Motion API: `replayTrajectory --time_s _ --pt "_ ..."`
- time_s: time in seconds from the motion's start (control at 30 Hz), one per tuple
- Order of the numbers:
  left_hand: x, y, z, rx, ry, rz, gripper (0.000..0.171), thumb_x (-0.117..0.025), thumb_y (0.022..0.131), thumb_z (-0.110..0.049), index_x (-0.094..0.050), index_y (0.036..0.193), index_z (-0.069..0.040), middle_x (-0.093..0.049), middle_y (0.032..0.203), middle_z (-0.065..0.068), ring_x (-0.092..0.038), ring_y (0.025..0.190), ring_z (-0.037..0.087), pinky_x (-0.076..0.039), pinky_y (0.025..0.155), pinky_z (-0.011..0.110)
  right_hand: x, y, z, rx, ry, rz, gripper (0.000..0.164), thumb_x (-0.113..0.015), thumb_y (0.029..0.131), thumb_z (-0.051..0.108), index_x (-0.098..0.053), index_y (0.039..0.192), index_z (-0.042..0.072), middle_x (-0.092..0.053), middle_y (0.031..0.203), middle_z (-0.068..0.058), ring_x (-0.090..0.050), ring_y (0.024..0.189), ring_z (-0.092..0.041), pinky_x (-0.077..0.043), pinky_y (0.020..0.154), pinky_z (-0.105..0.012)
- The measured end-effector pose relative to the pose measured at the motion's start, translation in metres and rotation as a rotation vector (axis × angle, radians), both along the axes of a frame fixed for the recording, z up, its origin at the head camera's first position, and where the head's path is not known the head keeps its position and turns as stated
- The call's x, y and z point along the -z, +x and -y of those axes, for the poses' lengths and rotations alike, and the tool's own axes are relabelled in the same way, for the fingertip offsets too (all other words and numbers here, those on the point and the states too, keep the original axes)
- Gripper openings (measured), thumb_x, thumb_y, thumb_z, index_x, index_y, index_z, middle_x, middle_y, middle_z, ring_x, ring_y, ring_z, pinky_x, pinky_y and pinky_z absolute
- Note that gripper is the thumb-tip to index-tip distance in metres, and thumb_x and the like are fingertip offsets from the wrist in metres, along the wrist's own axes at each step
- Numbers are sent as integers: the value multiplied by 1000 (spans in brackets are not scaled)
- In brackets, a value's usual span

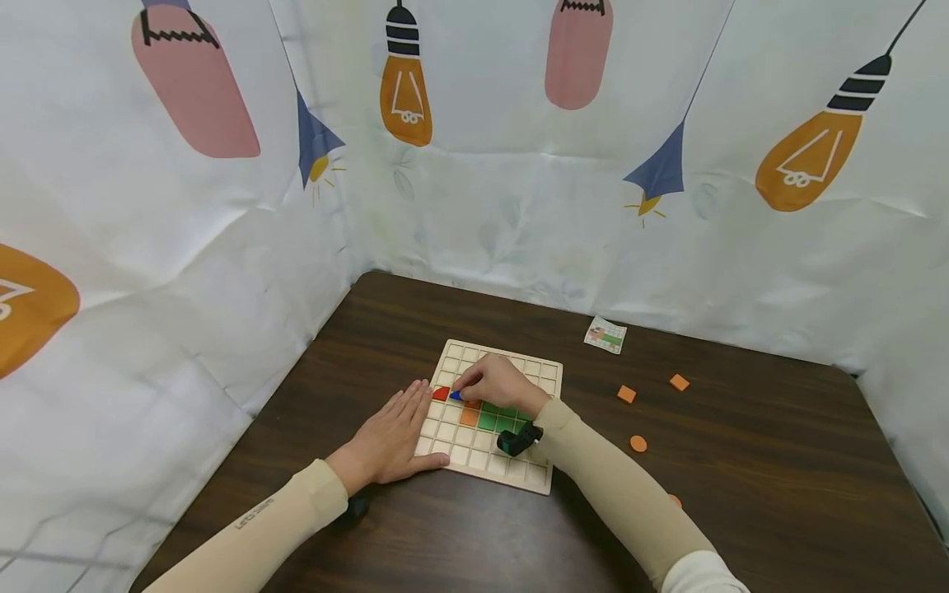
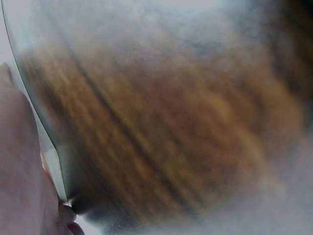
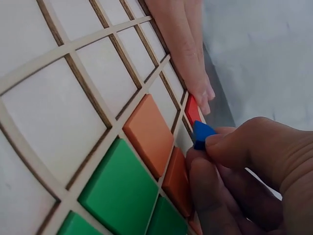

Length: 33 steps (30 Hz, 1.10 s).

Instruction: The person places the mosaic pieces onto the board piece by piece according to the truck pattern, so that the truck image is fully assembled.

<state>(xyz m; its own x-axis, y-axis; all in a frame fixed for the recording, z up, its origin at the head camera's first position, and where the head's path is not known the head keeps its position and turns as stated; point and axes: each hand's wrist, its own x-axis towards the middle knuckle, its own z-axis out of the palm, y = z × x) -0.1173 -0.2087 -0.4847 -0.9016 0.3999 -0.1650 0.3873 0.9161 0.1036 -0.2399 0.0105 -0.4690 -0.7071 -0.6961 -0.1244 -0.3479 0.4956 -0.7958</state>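
A pale wooden grid board (image 1: 469, 455) lies on the table. My left hand (image 1: 391, 435) rests on its left edge with straight fingers, thumb along the near edge. Between thumb and fingertips, my right hand (image 1: 502, 384) pinches a small blue piece (image 3: 201, 133) with a curved side, just over a cell beside a red piece (image 3: 192, 108). That red piece sits in the leftmost column, near my left fingertips. Orange squares (image 3: 148, 134) and several green squares (image 3: 119, 187) fill cells nearby; my right hand and wrist camera hide some of them in the head view.
On the dark wooden table (image 1: 771, 478), right of the board, lie two orange squares, one nearer (image 1: 626, 394), and an orange disc (image 1: 638, 444). Another orange piece (image 1: 675, 501) is partly behind the right sleeve. A small printed card (image 1: 605, 334) lies at the back. Printed curtains (image 1: 474, 214) enclose the table.
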Motion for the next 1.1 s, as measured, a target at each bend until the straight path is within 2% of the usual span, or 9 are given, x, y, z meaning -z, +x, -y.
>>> replayTrajectory --time_s 0.33,0.63,0.97,1.1 --pt "-2 1 -2 -5 -3 10 110 -43 95 -79 -21 162 5 -18 173 23 -18 163 38 -26 131 52 -1 -3 4 -32 50 -7 14 -72 96 11 -85 102 14 -82 104 -5 -68 79 -5 -54 70 -21" --pt "-2 1 -2 -3 0 4 110 -45 95 -78 -22 162 5 -19 173 23 -19 162 38 -27 131 51 -4 -2 5 -65 83 -51 16 -70 96 10 -85 103 13 -82 104 -5 -65 74 -3 -51 68 -18" --pt "-2 1 -3 -10 0 8 110 -45 95 -78 -22 162 5 -19 173 23 -19 163 37 -26 131 52 -4 -1 5 -39 102 -58 16 -70 98 13 -84 106 14 -82 108 -5 -71 85 -7 -55 71 -19" --pt "-2 1 -2 -13 -4 10 110 -44 95 -79 -22 162 5 -19 173 23 -19 163 37 -26 131 51 -3 -1 4 -39 73 -56 16 -71 97 12 -84 106 13 -82 107 -5 -72 89 -10 -56 74 -21"
